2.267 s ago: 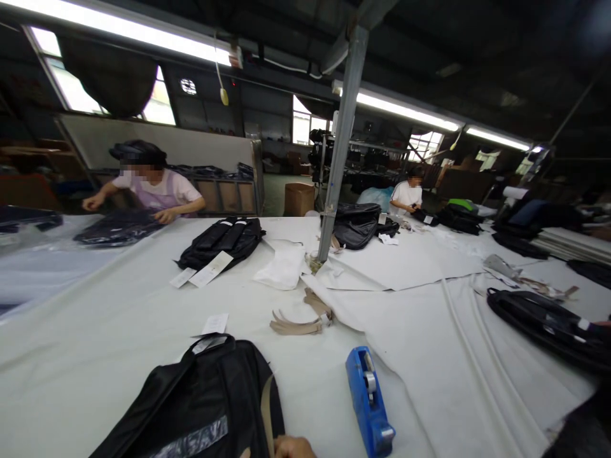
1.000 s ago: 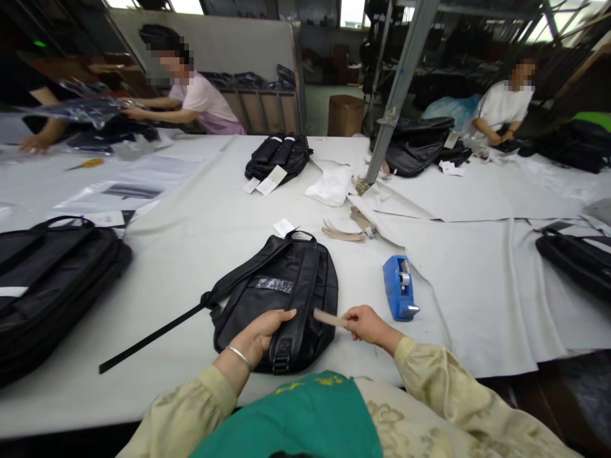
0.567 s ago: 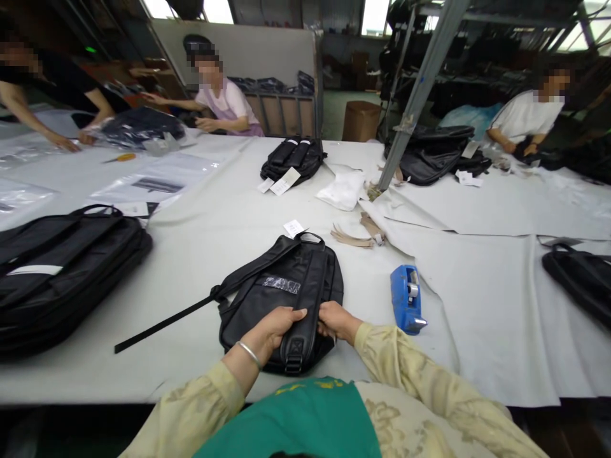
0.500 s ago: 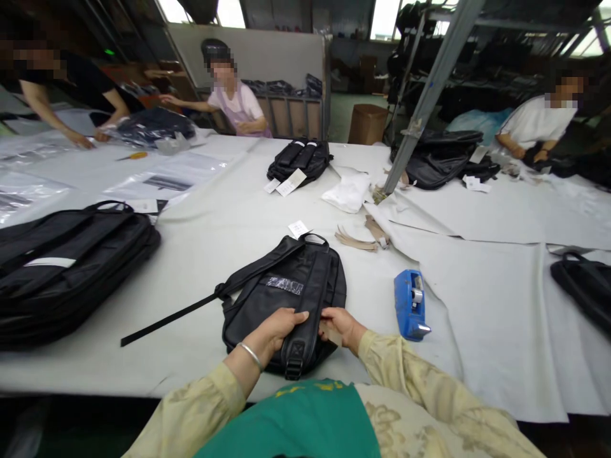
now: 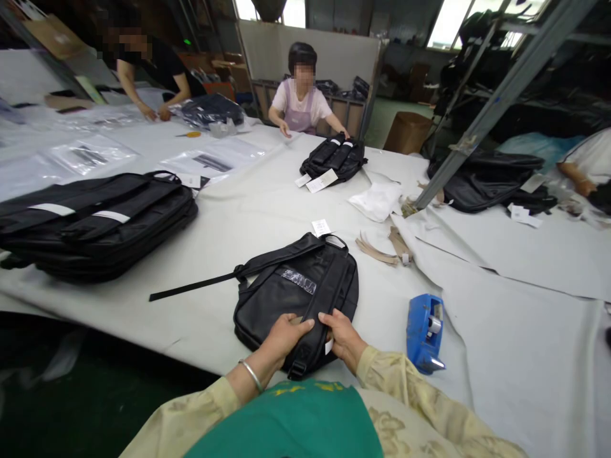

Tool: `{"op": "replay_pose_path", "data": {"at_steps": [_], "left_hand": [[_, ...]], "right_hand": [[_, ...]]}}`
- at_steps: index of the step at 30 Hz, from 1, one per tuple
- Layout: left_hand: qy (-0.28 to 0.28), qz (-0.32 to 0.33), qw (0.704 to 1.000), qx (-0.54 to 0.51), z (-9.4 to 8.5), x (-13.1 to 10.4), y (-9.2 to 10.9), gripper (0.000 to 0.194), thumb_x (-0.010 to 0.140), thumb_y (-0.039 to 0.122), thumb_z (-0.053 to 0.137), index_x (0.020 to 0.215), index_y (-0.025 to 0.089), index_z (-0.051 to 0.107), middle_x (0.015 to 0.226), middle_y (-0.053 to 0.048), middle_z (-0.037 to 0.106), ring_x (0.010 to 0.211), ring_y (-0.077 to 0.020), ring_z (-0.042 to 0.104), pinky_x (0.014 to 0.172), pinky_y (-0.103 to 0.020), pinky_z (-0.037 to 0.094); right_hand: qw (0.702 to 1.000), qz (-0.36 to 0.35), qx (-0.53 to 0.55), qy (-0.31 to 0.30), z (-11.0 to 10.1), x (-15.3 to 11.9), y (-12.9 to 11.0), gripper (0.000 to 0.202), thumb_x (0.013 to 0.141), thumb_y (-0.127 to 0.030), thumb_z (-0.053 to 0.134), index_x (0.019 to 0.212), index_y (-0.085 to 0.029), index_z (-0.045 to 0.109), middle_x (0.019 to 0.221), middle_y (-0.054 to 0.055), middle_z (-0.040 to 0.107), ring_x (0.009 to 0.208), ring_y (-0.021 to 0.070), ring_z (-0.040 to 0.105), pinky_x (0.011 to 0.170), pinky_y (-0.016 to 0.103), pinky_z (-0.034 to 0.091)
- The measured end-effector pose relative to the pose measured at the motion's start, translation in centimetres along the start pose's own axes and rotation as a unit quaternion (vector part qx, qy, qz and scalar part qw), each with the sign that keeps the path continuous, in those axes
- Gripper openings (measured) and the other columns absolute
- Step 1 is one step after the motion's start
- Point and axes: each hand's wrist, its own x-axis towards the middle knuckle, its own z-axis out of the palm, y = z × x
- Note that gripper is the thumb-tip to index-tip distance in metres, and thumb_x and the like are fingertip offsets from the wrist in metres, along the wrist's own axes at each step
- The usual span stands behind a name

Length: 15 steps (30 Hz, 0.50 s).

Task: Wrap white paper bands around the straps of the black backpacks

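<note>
A black backpack (image 5: 272, 303) lies back side up on the table in front of me, its shoulder straps uppermost. My left hand (image 5: 285, 340) grips the lower part of the right-hand shoulder strap (image 5: 330, 287) from its left side, thumb on top. From the other side my right hand (image 5: 344, 337) closes on the same strap, its thumb also on top. A bit of a tan strip (image 5: 296, 320) shows beside my left thumb, and a pale end (image 5: 329, 345) shows under my right fingers; the strap hides what lies between. The other strap (image 5: 279, 256) stretches loosely to the left.
A blue tape dispenser (image 5: 424, 334) stands to my right. Tan strips (image 5: 377, 249) and a white bag (image 5: 377, 200) lie beyond the backpack. Stacked black backpacks (image 5: 105, 222) occupy the left. A metal post (image 5: 477, 140) rises at the right. Across the table a co-worker (image 5: 300, 105) touches another backpack (image 5: 334, 159).
My right hand has shifted onto the strap, and the tan strip now shows at the strap's left side. The view has turned left. The co-worker opposite has reached to the far backpack.
</note>
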Motion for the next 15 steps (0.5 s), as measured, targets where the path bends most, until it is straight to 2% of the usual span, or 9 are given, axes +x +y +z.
{"op": "replay_pose_path", "data": {"at_steps": [3,5,8,10,12,13,15], "left_hand": [[0.070,-0.013,0.997,0.003,-0.2,-0.8,-0.3,0.086,0.060,0.037,0.086,0.129,0.005,0.046,0.112,-0.023,0.069,0.092,-0.0284,0.069,0.077,-0.034,0.056],[0.068,-0.017,0.998,-0.006,-0.1,-0.9,-0.1,0.083,0.060,0.037,0.086,0.127,0.005,0.048,0.112,-0.022,0.069,0.092,-0.0277,0.069,0.077,-0.034,0.056],[-0.049,-0.009,0.998,-0.029,0.2,-0.6,0.4,0.048,0.067,0.034,0.079,0.104,0.007,0.064,0.090,-0.015,0.075,0.077,-0.0246,0.070,0.071,-0.033,0.056],[-0.097,0.011,0.995,-0.018,0.4,-0.2,0.8,0.027,0.069,0.028,0.075,0.086,0.008,0.068,0.075,-0.010,0.074,0.065,-0.0214,0.068,0.064,-0.031,0.054],[-0.088,0.021,0.996,0.005,0.5,0.1,1.2,0.017,0.069,0.023,0.072,0.077,0.008,0.068,0.067,-0.008,0.072,0.058,-0.0192,0.065,0.059,-0.029,0.052],[-0.076,0.019,0.997,0.019,0.5,0.2,1.3,0.013,0.069,0.021,0.071,0.074,0.009,0.068,0.064,-0.007,0.071,0.056,-0.0186,0.063,0.057,-0.029,0.051],[-0.052,0.013,0.998,0.042,0.5,0.3,1.3,0.009,0.070,0.019,0.069,0.069,0.010,0.067,0.060,-0.006,0.069,0.053,-0.0176,0.061,0.054,-0.027,0.049]], "right_hand": [[1.000,-0.002,-0.005,-0.014,-0.2,0.0,-0.1,0.042,0.061,-0.028,0.079,0.096,-0.017,0.059,0.075,0.003,0.070,0.058,0.0164,0.063,0.047,0.024,0.047],[1.000,0.000,-0.021,-0.019,-0.2,0.1,-0.1,0.042,0.063,-0.031,0.079,0.097,-0.018,0.059,0.073,0.002,0.069,0.057,0.0159,0.062,0.045,0.023,0.046],[0.998,0.002,-0.048,-0.030,-0.3,0.0,-0.4,0.044,0.065,-0.036,0.078,0.099,-0.018,0.058,0.073,0.001,0.069,0.053,0.0136,0.060,0.043,0.021,0.044],[0.996,0.008,-0.074,-0.043,-0.8,-0.2,-1.3,0.044,0.065,-0.035,0.077,0.100,-0.018,0.057,0.075,0.001,0.069,0.053,0.0123,0.059,0.042,0.020,0.043],[0.985,0.030,-0.154,-0.072,-1.6,-0.6,-3.0,0.041,0.063,-0.030,0.076,0.097,-0.018,0.058,0.074,0.001,0.070,0.055,0.0130,0.061,0.043,0.019,0.044],[0.970,0.051,-0.220,-0.088,-2.1,-0.8,-4.1,0.037,0.061,-0.025,0.075,0.094,-0.017,0.059,0.071,0.001,0.070,0.055,0.0142,0.062,0.042,0.019,0.044],[0.921,0.094,-0.364,-0.104,-2.9,-1.2,-6.5,0.025,0.060,-0.018,0.070,0.084,-0.014,0.061,0.062,0.002,0.068,0.051,0.0162,0.062,0.040,0.020,0.044]]}}
